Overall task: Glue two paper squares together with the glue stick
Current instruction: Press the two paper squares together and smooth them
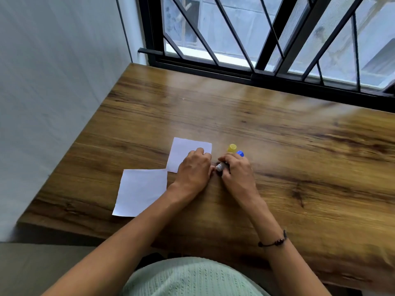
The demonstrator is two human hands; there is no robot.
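Note:
Two white paper squares lie on the wooden table (277,129). The far square (183,150) is pinned under the fingers of my left hand (193,169), which covers its near right corner. The near square (140,192) lies flat and untouched to the left. My right hand (236,171) is closed around the glue stick (221,166); its white tip points left toward my left hand, just off the far square's right edge, and its blue end (240,153) pokes out behind my fingers. A yellow cap (232,148) stands on the table just beyond my right hand.
A white wall (53,92) runs along the table's left edge. A black window grille (267,50) stands behind the far edge. Bare wood stretches to the right of my hands. A dark bracelet (273,241) is on my right wrist.

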